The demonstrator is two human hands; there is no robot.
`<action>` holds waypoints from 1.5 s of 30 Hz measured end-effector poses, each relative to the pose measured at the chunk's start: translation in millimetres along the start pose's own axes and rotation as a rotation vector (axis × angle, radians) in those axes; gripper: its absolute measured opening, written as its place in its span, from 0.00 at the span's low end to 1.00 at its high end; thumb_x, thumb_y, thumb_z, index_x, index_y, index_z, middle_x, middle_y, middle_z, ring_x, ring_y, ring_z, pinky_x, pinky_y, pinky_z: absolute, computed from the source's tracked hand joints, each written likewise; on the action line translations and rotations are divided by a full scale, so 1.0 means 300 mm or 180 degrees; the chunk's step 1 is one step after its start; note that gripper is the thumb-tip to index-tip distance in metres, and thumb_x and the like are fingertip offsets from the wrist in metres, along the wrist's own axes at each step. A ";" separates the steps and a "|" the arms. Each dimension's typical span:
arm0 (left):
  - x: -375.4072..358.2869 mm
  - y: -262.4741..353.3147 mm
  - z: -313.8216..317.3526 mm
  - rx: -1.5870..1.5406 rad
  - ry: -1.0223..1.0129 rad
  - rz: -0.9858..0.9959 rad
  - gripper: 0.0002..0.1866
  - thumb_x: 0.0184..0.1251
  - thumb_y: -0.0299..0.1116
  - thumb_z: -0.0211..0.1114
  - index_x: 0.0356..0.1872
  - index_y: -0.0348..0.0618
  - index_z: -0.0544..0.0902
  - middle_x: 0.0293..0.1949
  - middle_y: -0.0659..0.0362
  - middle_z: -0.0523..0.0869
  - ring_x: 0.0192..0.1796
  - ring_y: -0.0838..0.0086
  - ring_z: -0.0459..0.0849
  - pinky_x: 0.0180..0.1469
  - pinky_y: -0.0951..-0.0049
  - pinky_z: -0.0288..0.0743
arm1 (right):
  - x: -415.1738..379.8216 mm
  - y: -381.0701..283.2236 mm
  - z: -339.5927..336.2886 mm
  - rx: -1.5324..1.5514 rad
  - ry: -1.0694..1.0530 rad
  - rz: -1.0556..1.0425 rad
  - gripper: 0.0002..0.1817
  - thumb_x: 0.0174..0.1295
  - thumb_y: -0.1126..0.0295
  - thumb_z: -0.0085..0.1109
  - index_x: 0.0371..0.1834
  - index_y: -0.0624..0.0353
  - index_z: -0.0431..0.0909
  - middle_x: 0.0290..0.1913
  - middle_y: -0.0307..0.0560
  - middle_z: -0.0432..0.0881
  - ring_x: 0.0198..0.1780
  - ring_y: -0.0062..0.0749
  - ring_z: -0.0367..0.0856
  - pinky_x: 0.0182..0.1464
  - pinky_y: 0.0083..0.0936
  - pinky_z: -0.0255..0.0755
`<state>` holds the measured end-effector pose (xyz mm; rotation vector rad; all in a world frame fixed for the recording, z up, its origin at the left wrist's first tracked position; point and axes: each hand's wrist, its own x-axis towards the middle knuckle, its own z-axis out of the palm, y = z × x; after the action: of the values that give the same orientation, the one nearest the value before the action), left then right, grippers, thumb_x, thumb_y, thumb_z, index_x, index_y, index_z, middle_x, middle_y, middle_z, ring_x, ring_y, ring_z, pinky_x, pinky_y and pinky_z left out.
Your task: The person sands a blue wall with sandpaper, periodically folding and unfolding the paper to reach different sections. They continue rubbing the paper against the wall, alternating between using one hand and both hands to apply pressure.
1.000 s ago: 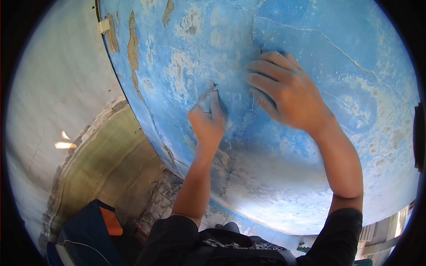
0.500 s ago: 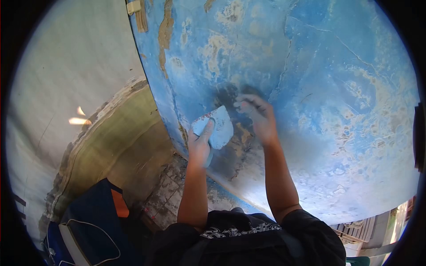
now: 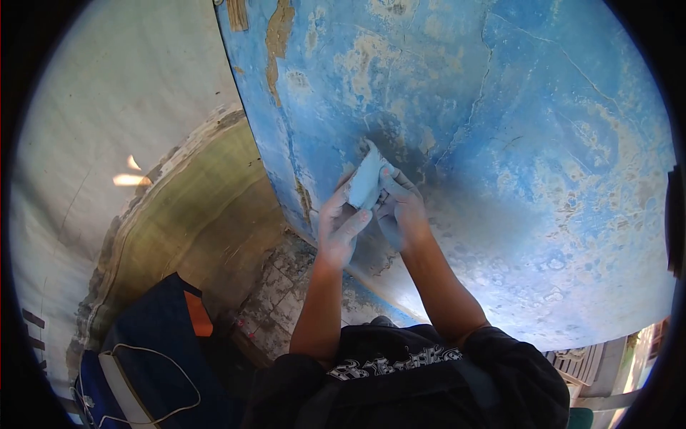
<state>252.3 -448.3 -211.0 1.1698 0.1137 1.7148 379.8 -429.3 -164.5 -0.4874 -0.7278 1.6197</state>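
Note:
Between my two hands is a piece of sandpaper, coated in pale blue dust and bent along its length, one corner curling up at the top. My left hand is closed on its lower left side, thumb across the bottom edge. On the right edge, my right hand pinches it with thumb and fingers. Pale dust covers both hands. Just beyond them stands the blue wall, its paint worn, cracked and peeling, with a dark shadow behind the hands.
A pale wall with a greenish-brown lower band curves along the left. Dark blue bags or boxes with an orange patch and a white cord lie at lower left. Dirty floor tiles show below the blue wall. Wooden slats are at lower right.
My right hand has come down and left from near the wall and now grips the sandpaper. The sandpaper has turned from facing me flat to a narrower, bent shape.

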 end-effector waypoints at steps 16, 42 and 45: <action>0.119 -0.112 0.081 0.1796 0.1067 -0.0118 0.12 0.82 0.29 0.68 0.52 0.27 0.89 0.43 0.54 0.94 0.41 0.76 0.88 0.44 0.71 0.78 | 0.009 -0.314 -0.091 -0.4651 0.0341 -0.1909 0.06 0.67 0.75 0.75 0.43 0.63 0.89 0.41 0.43 0.87 0.42 0.28 0.82 0.45 0.28 0.74; 0.688 -0.319 0.353 0.3644 0.0780 0.2608 0.23 0.72 0.15 0.61 0.65 0.34 0.87 0.62 0.41 0.89 0.68 0.50 0.85 0.60 0.58 0.85 | 0.166 -0.998 0.226 -0.6880 -0.0957 -0.5575 0.09 0.58 0.71 0.73 0.41 0.59 0.88 0.48 0.45 0.88 0.53 0.45 0.82 0.55 0.39 0.76; 0.728 -0.275 0.298 0.3829 0.0495 0.2510 0.29 0.67 0.11 0.58 0.69 0.36 0.85 0.71 0.41 0.84 0.77 0.46 0.76 0.69 0.54 0.83 | 0.176 -0.994 0.217 -0.6762 -0.1023 -0.5659 0.10 0.58 0.71 0.73 0.42 0.59 0.88 0.48 0.46 0.88 0.53 0.45 0.82 0.56 0.39 0.75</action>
<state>370.3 -279.2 -70.0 2.1159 0.9999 2.5172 539.4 -368.9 94.0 -0.5539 -2.0216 -1.2135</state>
